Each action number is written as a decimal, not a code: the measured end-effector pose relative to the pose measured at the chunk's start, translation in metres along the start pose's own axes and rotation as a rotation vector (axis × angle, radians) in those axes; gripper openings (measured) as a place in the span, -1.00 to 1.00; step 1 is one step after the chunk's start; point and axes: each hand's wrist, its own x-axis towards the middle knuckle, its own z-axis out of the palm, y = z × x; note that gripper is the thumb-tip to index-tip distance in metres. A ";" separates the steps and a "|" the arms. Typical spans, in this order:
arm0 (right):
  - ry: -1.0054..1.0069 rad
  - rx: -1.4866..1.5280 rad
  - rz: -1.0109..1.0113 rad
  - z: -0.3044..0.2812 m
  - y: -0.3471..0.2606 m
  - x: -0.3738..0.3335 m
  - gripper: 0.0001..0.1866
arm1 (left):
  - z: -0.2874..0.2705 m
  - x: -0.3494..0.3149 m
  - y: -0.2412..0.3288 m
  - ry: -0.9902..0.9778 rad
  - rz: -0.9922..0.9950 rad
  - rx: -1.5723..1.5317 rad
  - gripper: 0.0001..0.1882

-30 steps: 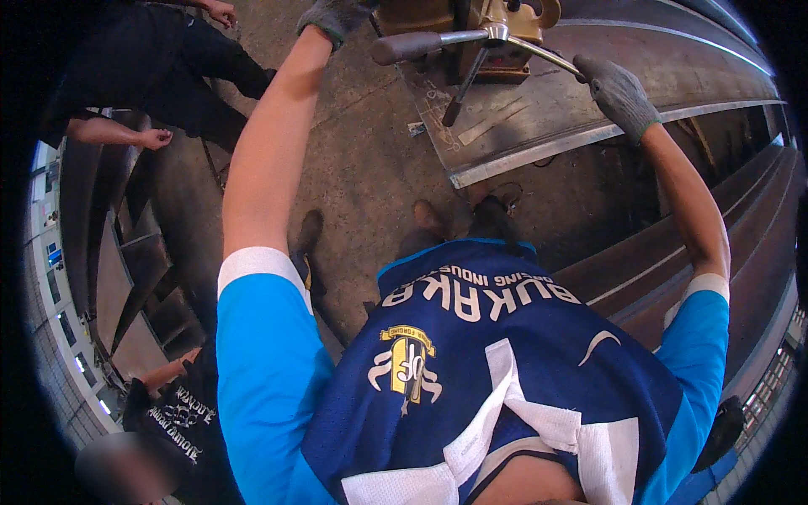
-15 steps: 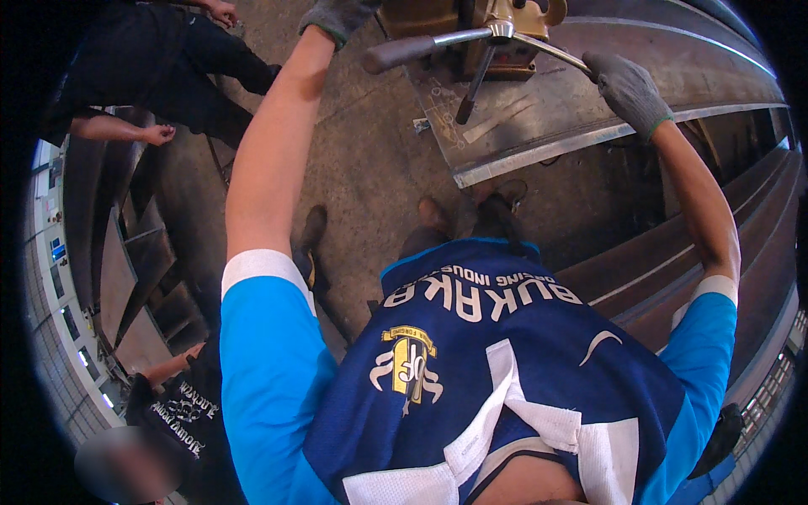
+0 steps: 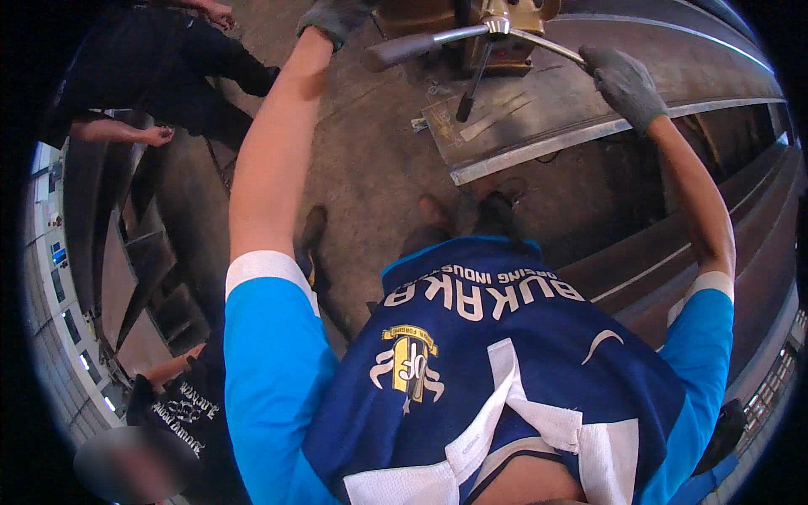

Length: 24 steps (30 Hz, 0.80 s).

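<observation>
A gold-coloured magnetic drill point(image 3: 501, 55) stands on a steel beam at the top of the view. From its hub three handle spokes fan out. In my right hand point(image 3: 624, 84), wearing a grey knitted glove, the fingers are wrapped round the end of the right-hand spoke point(image 3: 547, 44). The left spoke point(image 3: 412, 49), with a dark grip, and the lower spoke point(image 3: 475, 84) are untouched. My left hand point(image 3: 335, 18), gloved alike, is raised at the upper edge, left of the drill. Its fingers are cut off by the picture's edge, so what it touches is hidden.
The drill's steel beam point(image 3: 581, 105) has a flange edge facing me. More long steel beams point(image 3: 707, 244) lie at the right. A person in dark clothes point(image 3: 160, 67) is at the upper left, another point(image 3: 181, 412) at the lower left. Steel plates point(image 3: 126, 278) stand at the left.
The view has shifted slightly. My right hand keeps its hold on the spoke, and the handle's angle looks almost the same. My left hand stays at the upper edge.
</observation>
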 end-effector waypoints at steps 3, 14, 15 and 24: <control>-0.007 0.065 0.006 -0.001 -0.010 -0.005 -0.77 | -0.001 0.001 -0.002 0.003 -0.002 -0.001 -0.54; -0.190 -0.004 0.125 -0.004 -0.013 0.003 -0.70 | -0.003 -0.002 -0.005 0.003 -0.013 0.018 -0.53; -0.159 0.004 0.116 -0.004 -0.013 0.003 -0.70 | -0.004 -0.004 -0.006 0.006 -0.014 0.020 -0.53; -0.131 0.005 0.122 -0.013 -0.022 -0.001 -0.71 | 0.000 0.000 -0.010 -0.002 -0.021 0.018 -0.52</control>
